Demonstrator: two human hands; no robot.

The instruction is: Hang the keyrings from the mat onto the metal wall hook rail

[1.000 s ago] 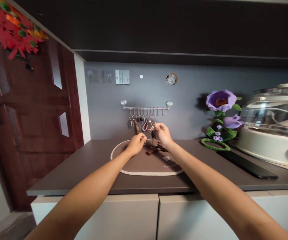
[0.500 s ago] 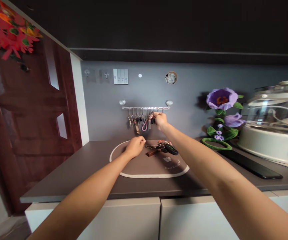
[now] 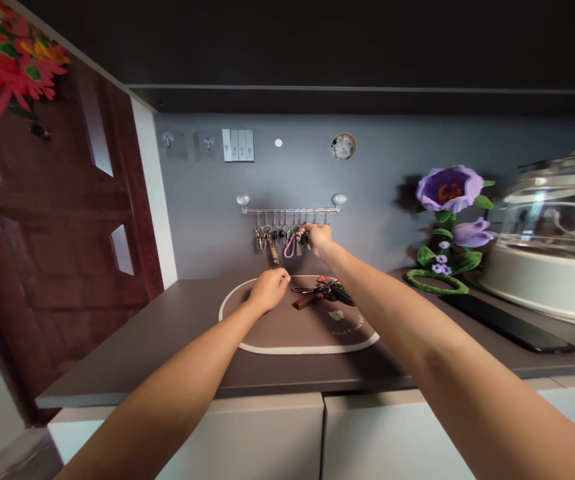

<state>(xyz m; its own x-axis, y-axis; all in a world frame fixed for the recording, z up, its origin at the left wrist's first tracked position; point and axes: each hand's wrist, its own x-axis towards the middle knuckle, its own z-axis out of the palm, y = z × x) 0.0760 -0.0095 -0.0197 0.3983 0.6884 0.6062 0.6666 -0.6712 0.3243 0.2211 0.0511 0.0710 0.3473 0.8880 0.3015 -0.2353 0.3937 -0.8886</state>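
A clear key rack with several small hooks is fixed to the grey wall. Several bunches of keys hang from it, along with a pink loop. At the right part of the row, my right hand pinches a bunch of keys with a dark fob, close under the hooks. My left hand hovers low over the oval brown mat, fingers curled closed; whatever they hold, if anything, is hidden. Another key bunch with a dark fob lies on the mat, partly behind my right forearm.
To the right stand a purple knitted flower, a black phone and a white appliance with a clear upper part. A dark cabinet overhangs the counter. A brown door is at the left.
The view has shifted slightly. My right hand stays at the key bunch on the rack, and my left hand is still above the mat with little movement.
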